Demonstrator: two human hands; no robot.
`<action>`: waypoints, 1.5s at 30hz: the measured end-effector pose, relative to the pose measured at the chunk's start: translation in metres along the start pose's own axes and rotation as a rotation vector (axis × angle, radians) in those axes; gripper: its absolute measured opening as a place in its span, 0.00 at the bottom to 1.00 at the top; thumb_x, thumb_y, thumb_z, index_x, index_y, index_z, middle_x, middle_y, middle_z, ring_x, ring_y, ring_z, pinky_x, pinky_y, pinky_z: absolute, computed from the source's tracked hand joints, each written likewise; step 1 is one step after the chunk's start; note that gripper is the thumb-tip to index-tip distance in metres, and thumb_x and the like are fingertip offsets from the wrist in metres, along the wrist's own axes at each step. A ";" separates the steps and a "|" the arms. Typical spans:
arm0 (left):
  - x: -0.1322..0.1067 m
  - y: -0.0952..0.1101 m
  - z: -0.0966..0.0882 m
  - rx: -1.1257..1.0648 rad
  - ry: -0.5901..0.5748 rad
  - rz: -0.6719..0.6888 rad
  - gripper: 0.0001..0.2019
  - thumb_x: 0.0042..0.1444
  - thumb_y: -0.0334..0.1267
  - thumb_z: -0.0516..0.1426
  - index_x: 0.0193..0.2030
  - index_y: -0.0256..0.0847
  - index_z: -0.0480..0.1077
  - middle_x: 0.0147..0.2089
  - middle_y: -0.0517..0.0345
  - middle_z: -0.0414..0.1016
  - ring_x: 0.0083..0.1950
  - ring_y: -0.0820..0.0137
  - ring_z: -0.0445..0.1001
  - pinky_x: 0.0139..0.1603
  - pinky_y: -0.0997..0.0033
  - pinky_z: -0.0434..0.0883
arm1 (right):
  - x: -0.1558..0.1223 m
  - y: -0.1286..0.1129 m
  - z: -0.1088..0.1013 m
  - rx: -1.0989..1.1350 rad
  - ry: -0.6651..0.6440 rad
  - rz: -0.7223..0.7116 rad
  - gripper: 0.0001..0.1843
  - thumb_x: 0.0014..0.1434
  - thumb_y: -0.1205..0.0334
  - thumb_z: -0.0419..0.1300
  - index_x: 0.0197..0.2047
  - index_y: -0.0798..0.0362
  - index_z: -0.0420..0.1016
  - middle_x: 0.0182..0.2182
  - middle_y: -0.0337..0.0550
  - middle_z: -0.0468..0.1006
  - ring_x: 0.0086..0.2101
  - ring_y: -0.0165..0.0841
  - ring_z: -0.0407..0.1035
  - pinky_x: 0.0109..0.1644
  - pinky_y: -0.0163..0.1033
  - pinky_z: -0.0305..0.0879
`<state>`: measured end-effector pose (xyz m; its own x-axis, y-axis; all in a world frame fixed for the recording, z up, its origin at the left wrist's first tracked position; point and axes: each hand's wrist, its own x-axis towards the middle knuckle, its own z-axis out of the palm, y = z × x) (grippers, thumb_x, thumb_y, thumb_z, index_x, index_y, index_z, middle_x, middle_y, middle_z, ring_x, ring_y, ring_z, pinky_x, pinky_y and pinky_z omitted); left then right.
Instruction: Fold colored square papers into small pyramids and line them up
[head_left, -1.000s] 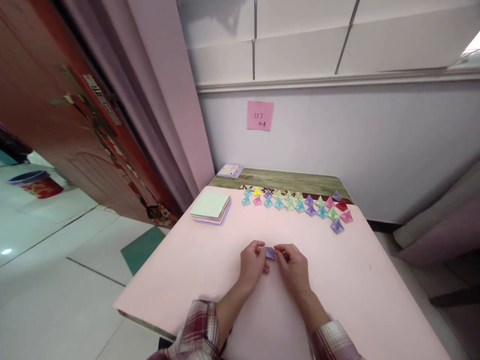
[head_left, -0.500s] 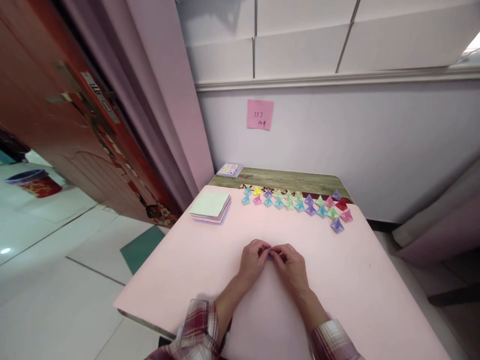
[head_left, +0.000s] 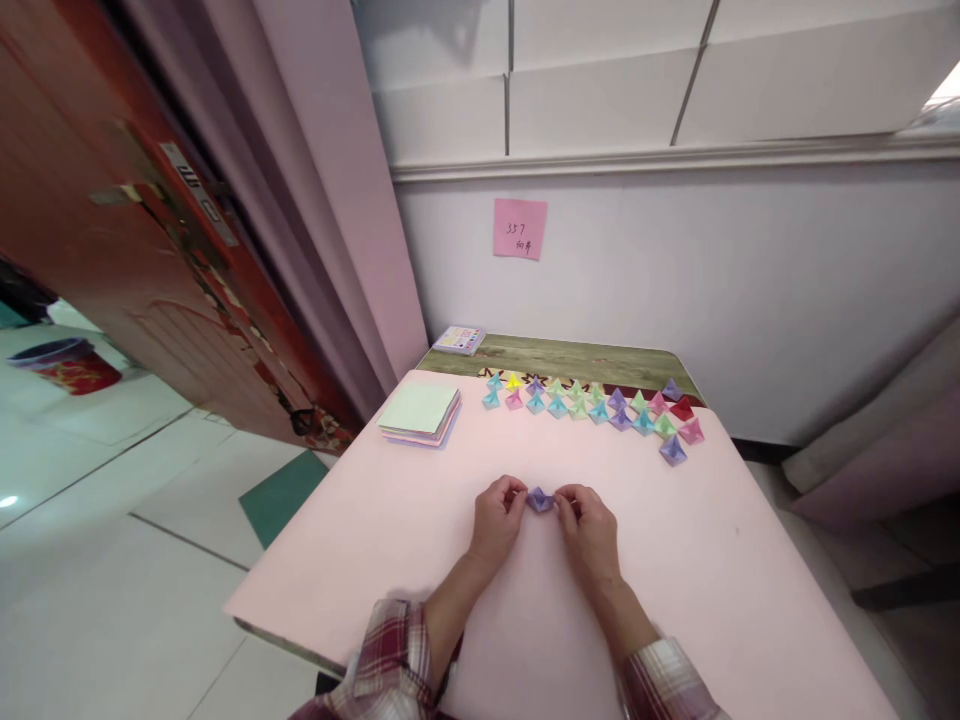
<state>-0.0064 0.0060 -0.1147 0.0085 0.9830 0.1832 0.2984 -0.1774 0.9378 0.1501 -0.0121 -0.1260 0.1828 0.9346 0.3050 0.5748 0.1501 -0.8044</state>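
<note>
A small purple origami piece (head_left: 540, 500) is stretched between my hands just over the pink-covered table (head_left: 360, 560). My left hand (head_left: 496, 515) pinches its left corner between thumb and fingers. On the opposite corner, my right hand (head_left: 589, 522) has a matching pinch. The piece's middle shows folded facets and a raised point. Beyond my hands, several folded paper pieces (head_left: 577, 409) in blue, green, pink, purple, yellow and red stand in rows. One purple piece (head_left: 673, 451) sits nearest to me at the right end of those rows.
A stack of square coloured paper (head_left: 421, 412) lies at the table's left. Behind it is a small printed pack (head_left: 460, 340) by the wall. A pink note (head_left: 520, 229) hangs on the wall. A red door (head_left: 187, 220) and purple curtain (head_left: 360, 180) stand at the left.
My hands have drawn slightly apart. The purple origami piece, mostly hidden between my fingers before, now shows spread open between them.
</note>
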 end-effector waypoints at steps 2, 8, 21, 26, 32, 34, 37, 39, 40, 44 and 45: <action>-0.001 -0.001 -0.001 0.015 -0.012 0.004 0.06 0.55 0.37 0.54 0.32 0.40 0.71 0.29 0.60 0.73 0.29 0.72 0.69 0.32 0.74 0.66 | -0.001 0.000 0.000 0.000 0.008 0.027 0.12 0.60 0.54 0.52 0.33 0.52 0.72 0.30 0.44 0.77 0.29 0.35 0.70 0.35 0.38 0.64; -0.004 -0.001 -0.003 0.071 -0.054 0.077 0.07 0.56 0.33 0.52 0.37 0.41 0.71 0.33 0.58 0.74 0.33 0.70 0.71 0.37 0.72 0.67 | -0.002 0.000 0.001 -0.019 -0.023 0.023 0.11 0.60 0.55 0.51 0.34 0.51 0.71 0.29 0.43 0.78 0.27 0.34 0.72 0.33 0.36 0.64; -0.005 0.006 -0.003 0.226 -0.122 0.226 0.14 0.53 0.23 0.48 0.37 0.42 0.72 0.37 0.56 0.71 0.41 0.68 0.71 0.45 0.68 0.68 | 0.001 0.002 -0.002 0.068 -0.003 -0.029 0.11 0.55 0.62 0.52 0.35 0.51 0.77 0.33 0.44 0.79 0.27 0.33 0.70 0.34 0.36 0.67; -0.005 0.009 -0.002 0.308 -0.127 0.231 0.10 0.51 0.24 0.50 0.33 0.40 0.69 0.35 0.55 0.69 0.36 0.68 0.69 0.39 0.70 0.66 | 0.001 0.002 -0.003 0.034 -0.016 -0.064 0.12 0.51 0.67 0.52 0.31 0.51 0.78 0.31 0.43 0.78 0.30 0.34 0.71 0.35 0.37 0.66; 0.005 0.017 0.001 0.451 -0.141 0.157 0.07 0.55 0.34 0.54 0.26 0.41 0.67 0.29 0.57 0.68 0.33 0.68 0.67 0.35 0.70 0.62 | -0.001 0.000 -0.002 -0.024 -0.017 -0.065 0.13 0.52 0.66 0.52 0.32 0.50 0.78 0.32 0.43 0.79 0.32 0.35 0.72 0.37 0.38 0.67; 0.008 0.019 0.001 0.492 -0.162 0.123 0.06 0.53 0.33 0.56 0.26 0.41 0.68 0.29 0.57 0.70 0.32 0.68 0.67 0.35 0.69 0.62 | -0.002 -0.001 -0.001 -0.039 -0.006 -0.049 0.13 0.53 0.65 0.52 0.33 0.50 0.78 0.32 0.43 0.79 0.32 0.35 0.72 0.38 0.39 0.67; 0.011 0.021 0.002 0.512 -0.173 0.086 0.03 0.49 0.31 0.58 0.26 0.41 0.69 0.29 0.57 0.72 0.32 0.67 0.68 0.35 0.69 0.61 | -0.003 -0.001 0.001 -0.046 0.011 -0.026 0.13 0.53 0.66 0.51 0.33 0.50 0.78 0.33 0.43 0.80 0.33 0.36 0.73 0.39 0.40 0.68; 0.013 0.022 0.003 0.512 -0.170 0.068 0.03 0.47 0.29 0.58 0.27 0.41 0.70 0.30 0.56 0.73 0.33 0.66 0.69 0.35 0.68 0.62 | -0.003 -0.001 0.002 -0.055 0.023 -0.018 0.14 0.53 0.66 0.51 0.34 0.51 0.78 0.33 0.43 0.80 0.33 0.36 0.73 0.40 0.40 0.68; 0.013 0.022 0.004 0.513 -0.171 0.058 0.04 0.46 0.29 0.58 0.28 0.41 0.71 0.31 0.56 0.74 0.34 0.66 0.70 0.36 0.68 0.62 | -0.003 -0.001 0.003 -0.062 0.026 -0.019 0.14 0.53 0.66 0.51 0.34 0.51 0.78 0.33 0.43 0.80 0.33 0.35 0.73 0.40 0.40 0.67; 0.016 0.023 0.007 0.530 -0.185 0.026 0.08 0.45 0.26 0.56 0.31 0.40 0.73 0.33 0.53 0.75 0.36 0.64 0.71 0.38 0.67 0.64 | -0.001 -0.002 0.004 -0.086 0.010 -0.033 0.14 0.53 0.65 0.51 0.35 0.51 0.78 0.32 0.43 0.79 0.31 0.35 0.72 0.39 0.39 0.66; 0.017 0.024 0.008 0.539 -0.189 0.022 0.09 0.45 0.26 0.56 0.31 0.40 0.73 0.33 0.53 0.75 0.36 0.64 0.72 0.38 0.67 0.65 | 0.000 -0.003 0.004 -0.088 0.003 -0.034 0.14 0.53 0.65 0.52 0.35 0.51 0.78 0.32 0.43 0.79 0.30 0.34 0.72 0.38 0.38 0.66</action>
<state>0.0087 0.0192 -0.0916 0.1762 0.9794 0.0990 0.7403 -0.1981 0.6424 0.1455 -0.0115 -0.1257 0.1646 0.9284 0.3330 0.6483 0.1526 -0.7459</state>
